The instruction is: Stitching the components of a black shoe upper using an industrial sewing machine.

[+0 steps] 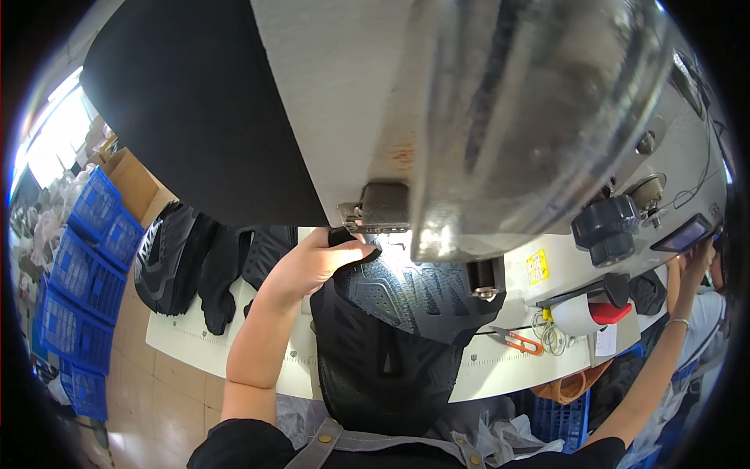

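Black shoe upper (391,363) under the machine head (344,109) — left hand (334,256) on it.
Left hand pinches the upper's far-left edge, just below the head; right hand (694,270) well right of the head, beside the screen (687,234) — can't tell if grasping or loose; orange-handled snips (520,341) lower right of the head; more black uppers (168,262) to its left

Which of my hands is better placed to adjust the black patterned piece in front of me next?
Your left, most likely. The left hand is at the upper-left edge of the black patterned piece, while the right hand is out to the side, beside the small screen.
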`<state>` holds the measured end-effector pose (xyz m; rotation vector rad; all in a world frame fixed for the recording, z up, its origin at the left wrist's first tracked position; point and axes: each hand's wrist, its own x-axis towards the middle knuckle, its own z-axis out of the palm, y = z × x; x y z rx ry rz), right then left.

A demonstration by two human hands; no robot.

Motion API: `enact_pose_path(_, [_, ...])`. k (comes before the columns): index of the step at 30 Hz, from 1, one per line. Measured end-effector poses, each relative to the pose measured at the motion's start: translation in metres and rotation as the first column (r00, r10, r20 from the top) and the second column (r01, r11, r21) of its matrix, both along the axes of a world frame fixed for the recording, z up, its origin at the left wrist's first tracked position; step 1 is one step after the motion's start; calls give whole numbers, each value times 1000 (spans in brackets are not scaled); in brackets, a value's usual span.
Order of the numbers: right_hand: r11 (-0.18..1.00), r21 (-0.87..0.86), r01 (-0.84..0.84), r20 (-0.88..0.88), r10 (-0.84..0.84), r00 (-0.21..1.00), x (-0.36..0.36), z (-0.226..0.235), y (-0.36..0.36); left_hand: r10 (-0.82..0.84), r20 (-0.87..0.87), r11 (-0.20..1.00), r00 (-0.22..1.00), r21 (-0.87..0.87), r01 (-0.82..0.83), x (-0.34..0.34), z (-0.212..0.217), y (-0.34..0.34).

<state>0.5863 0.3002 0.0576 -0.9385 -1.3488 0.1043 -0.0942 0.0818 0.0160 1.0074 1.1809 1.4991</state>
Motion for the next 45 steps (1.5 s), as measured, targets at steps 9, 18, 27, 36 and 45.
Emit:
enact_pose_path(9, [998, 56, -11, 180, 1, 984, 196, 40, 32, -115, -67, 992, 991, -54, 111, -34, -17, -7])
enact_pose_path(18, [991, 136, 12, 266, -48, 963, 89, 31, 45, -164, -32, 987, 986, -9, 163, -8, -1, 0])
enact_pose_path(27, [1000, 13, -22, 244, 19, 970, 115, 28, 59, -101, -43, 995, 994, 5, 101, -7, -6, -3])
enact_pose_path(36, [977, -107, -184, -91, 174, 980, 81, -6, 57, -132, -69, 990, 989, -51, 129, -7, 0, 0])
enact_pose_path(45, [984, -171, 55, -278, -102, 955, -14, 4, -11, -90, -103, 988, 991, 116, 102, -7, -12, -2])
